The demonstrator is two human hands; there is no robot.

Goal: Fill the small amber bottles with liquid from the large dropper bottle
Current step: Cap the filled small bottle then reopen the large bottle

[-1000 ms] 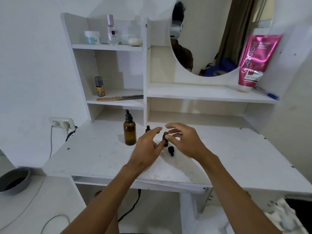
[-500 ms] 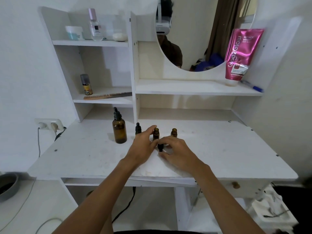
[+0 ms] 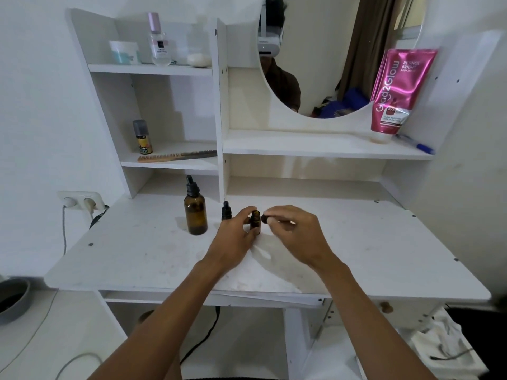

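Note:
The large amber dropper bottle (image 3: 196,212) stands capped on the white desk (image 3: 131,256), left of my hands. Just to its right a small amber bottle with a black dropper cap (image 3: 226,211) stands partly hidden behind my left hand (image 3: 233,242). That hand grips an uncapped small amber bottle (image 3: 255,222) upright on the desk. My right hand (image 3: 296,237) hovers just right of it and pinches a small dark cap (image 3: 265,218) at the height of the bottle's mouth. Anything behind my right hand is hidden.
The shelf unit behind holds a comb (image 3: 178,155), a small spray can (image 3: 143,137), a pink tube (image 3: 395,91) and a blue pen (image 3: 415,144). A wall socket (image 3: 79,200) with cables sits at the left. A grey bowl (image 3: 12,300) lies on the floor.
My right hand has picked the dark cap up off the desk and raised it beside the open small bottle. My left hand still holds that bottle.

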